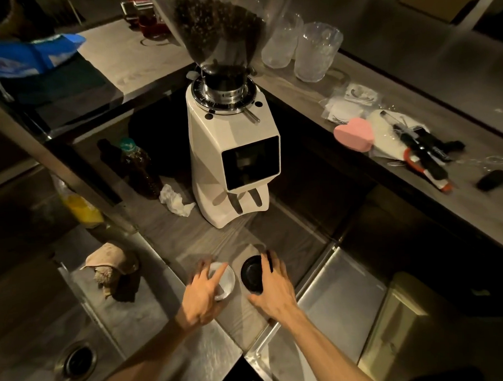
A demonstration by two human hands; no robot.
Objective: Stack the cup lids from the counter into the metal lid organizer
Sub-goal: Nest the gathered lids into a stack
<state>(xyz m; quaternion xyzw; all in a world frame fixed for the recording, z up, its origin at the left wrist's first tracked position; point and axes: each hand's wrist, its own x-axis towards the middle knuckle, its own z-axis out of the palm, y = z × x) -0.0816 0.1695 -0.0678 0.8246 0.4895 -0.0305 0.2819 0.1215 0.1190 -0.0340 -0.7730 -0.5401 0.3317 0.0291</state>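
Observation:
A white cup lid (226, 279) lies on the wooden counter strip (218, 243) in front of the grinder. My left hand (201, 296) is over its left side, index finger across its top and other fingers spread round its far edge. To its right sits a black cup lid (251, 274). My right hand (273, 290) grips it, fingers curled over its right rim and thumb at its near edge. I cannot make out a metal lid organizer in this view.
A white coffee grinder (234, 150) with a bean hopper stands just behind the lids. Beside the grinder are a crumpled tissue (174, 201) and a dark bottle (140, 169). A steel sink (79, 362) with a rag (109, 265) lies left. Glasses (315, 53), a pink heart sponge (354, 134) and tools sit on the right shelf.

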